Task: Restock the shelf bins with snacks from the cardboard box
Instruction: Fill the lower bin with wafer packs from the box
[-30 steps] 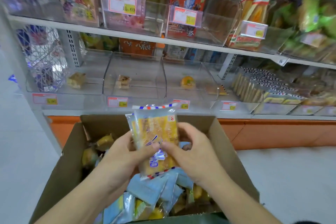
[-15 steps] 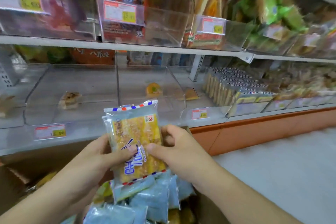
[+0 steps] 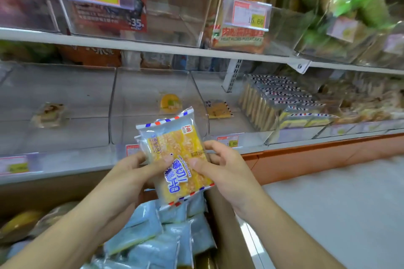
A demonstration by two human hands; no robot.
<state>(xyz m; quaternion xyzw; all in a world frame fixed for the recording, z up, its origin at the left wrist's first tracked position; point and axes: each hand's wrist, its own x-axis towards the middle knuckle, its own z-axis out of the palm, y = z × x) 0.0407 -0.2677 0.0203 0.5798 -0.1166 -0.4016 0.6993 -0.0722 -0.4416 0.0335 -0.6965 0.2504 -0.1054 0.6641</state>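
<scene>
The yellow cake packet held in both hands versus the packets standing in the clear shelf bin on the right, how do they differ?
The yellow cake packet is held in the air between the left hand and right hand, its printed front showing. The standing row of packets sits upright in the clear shelf bin, only edges showing, untouched. Both have red-and-blue striped seals and yellow contents.

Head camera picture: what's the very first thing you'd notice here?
The yellow snack packet stands out first, held up in the middle by the left hand and right hand. Below it lies the cardboard box with pale blue packets. Behind, the clear shelf bins look nearly bare, while a full row of packets stands to the right.
</scene>
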